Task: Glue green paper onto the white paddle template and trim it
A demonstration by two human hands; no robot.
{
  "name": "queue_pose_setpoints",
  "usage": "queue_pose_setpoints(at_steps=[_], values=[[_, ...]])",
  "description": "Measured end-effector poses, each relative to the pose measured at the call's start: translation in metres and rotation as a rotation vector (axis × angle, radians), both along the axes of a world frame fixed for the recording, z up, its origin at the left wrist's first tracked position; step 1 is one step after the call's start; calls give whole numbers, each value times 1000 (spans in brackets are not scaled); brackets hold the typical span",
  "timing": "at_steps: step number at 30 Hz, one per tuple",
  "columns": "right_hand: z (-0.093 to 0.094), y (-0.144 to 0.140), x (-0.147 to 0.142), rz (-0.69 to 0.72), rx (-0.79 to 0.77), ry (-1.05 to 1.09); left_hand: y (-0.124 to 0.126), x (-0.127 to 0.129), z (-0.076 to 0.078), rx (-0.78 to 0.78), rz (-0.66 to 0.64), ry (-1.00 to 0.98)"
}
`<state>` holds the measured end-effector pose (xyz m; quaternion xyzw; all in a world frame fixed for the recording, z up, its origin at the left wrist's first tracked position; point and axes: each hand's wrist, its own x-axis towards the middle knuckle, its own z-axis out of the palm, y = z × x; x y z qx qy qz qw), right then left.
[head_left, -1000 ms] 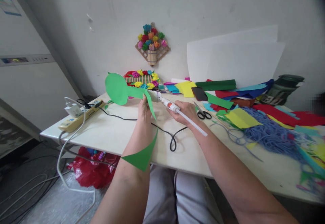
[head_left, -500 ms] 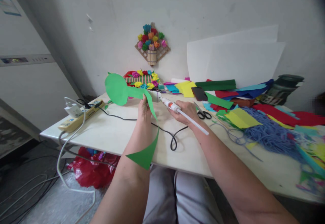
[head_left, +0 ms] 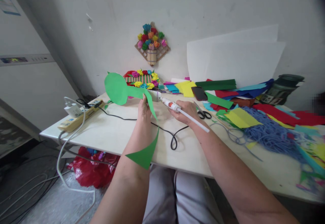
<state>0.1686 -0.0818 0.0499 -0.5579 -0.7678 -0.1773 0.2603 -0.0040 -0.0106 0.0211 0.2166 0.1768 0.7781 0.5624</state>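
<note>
The left hand (head_left: 144, 110) is closed on a green paper cut-out (head_left: 119, 89) above the white table (head_left: 111, 136) — a round leaf-like end lifted up to the left, a narrow stem running through the fingers, and a pointed tail curving down over the forearm past the table's near edge. The right hand (head_left: 185, 111) is wrapped around a hot glue gun (head_left: 165, 102), its nozzle end touching or just short of the green stem beside the left hand; a white glue stick (head_left: 194, 121) sticks out of the back over the wrist. The gun's black cord (head_left: 167, 134) loops on the table between the two arms and runs left to a yellow power strip (head_left: 76, 117) near the table's left corner. Just right of the right hand lie black-handled scissors (head_left: 203, 114), and beyond them a dark phone (head_left: 199, 93) among sheets of coloured paper (head_left: 186, 88). A heap of blue yarn (head_left: 269, 132) spreads over the right side — red and yellow sheets around it. A paper-flower basket (head_left: 151, 44) hangs on the wall.
</note>
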Motion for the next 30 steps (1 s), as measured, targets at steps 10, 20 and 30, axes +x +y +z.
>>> queue_pose_setpoints(at_steps=[10,20,30], values=[[-4,3,0,20,29,14,23,-6,-16,-33,29,-23],[-7,5,-1,48,71,143,17,0,-7,-108,14,-30],[-13,20,11,-173,93,327,12,1,-2,-142,-35,-35]])
